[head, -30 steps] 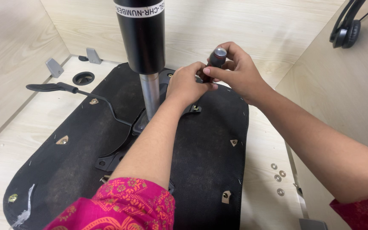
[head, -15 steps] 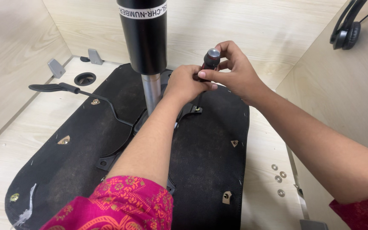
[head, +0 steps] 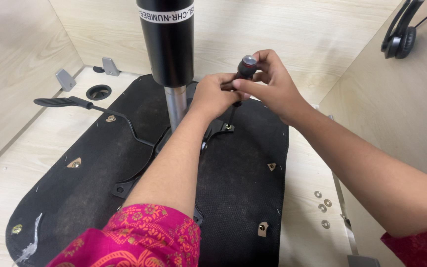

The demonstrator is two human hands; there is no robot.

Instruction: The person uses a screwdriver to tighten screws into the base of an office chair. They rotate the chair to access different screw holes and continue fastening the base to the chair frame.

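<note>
Black-handled screwdriver point(head: 243, 74) is upright over the middle of the upturned chair seat point(head: 243, 198), its tip on a screw point(head: 229, 127) in the black metal bracket point(head: 213, 133), we think, since the tip is tiny from here. We've got our right hand point(head: 273, 84) wrapped round the handle near its silver cap, and our left hand point(head: 213, 94) pinched closed on the shaft just below. Compared with a second ago, the handle sits higher and our hands have lifted off the bracket a bit. Beside them stands the black gas cylinder point(head: 169, 44). The lever point(head: 70, 103) pokes out left, and three washers point(head: 323, 207) lie on the pale wooden table point(head: 312, 173) to the right.
</note>
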